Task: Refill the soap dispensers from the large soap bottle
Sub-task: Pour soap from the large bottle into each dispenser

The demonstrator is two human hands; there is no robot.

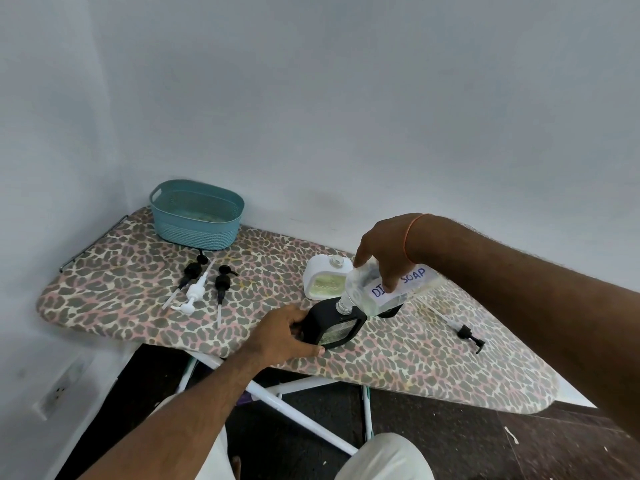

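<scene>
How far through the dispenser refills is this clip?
Done: pump tops lie off on the leopard-print ironing board. In hand: the right hand tips the clear labelled soap bottle into the black dispenser, steadied by the left hand. Left: refitting pumps; the white dispenser stands open.

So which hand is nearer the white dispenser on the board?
Right. The right hand grips the tilted soap bottle right beside the white dispenser; the left hand holds the black dispenser nearer the board's front edge.

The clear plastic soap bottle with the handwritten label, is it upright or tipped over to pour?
Tipped. The clear plastic soap bottle slants neck-down, its mouth at the black dispenser's top opening.
</scene>
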